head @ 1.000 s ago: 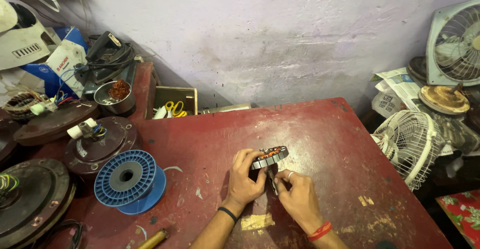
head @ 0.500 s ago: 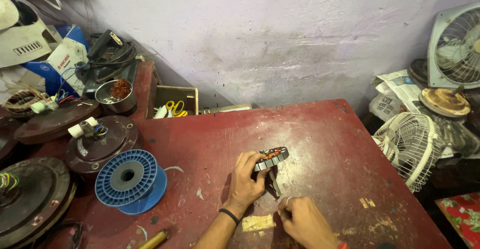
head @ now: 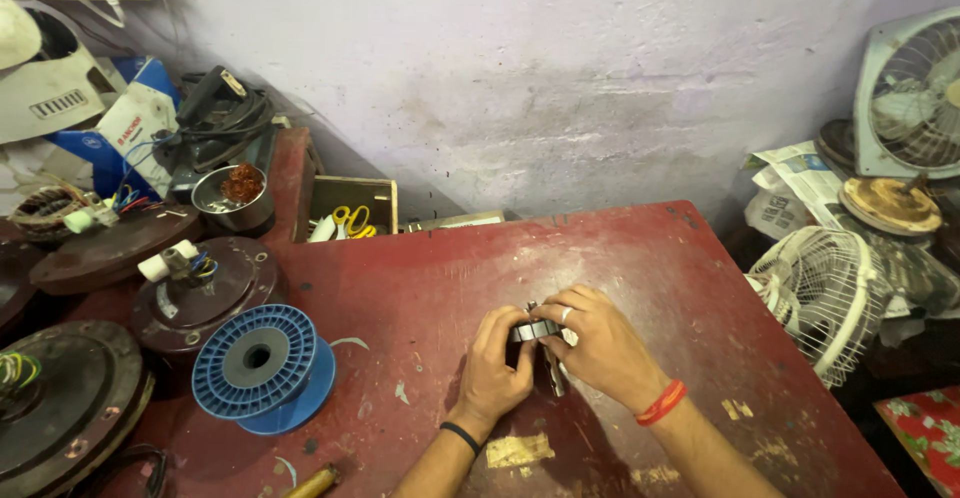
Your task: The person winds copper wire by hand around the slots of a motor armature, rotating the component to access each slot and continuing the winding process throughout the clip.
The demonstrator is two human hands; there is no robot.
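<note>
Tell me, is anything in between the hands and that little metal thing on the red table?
No. Both the left hand and the right hand already grip the small metal part directly, just above the red table.

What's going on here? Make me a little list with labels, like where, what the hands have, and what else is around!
Place: red worktable against a pale purple wall
Left hand: fingers grip the small metal motor part from the left
Right hand: covers the same part from the right, ring on one finger, red band on the wrist
Left of the hands: blue plastic spool lying flat
Further left: dark round motor housings
Behind: open wooden box holding yellow-handled scissors
Right side: white fan guard, off the table
</note>
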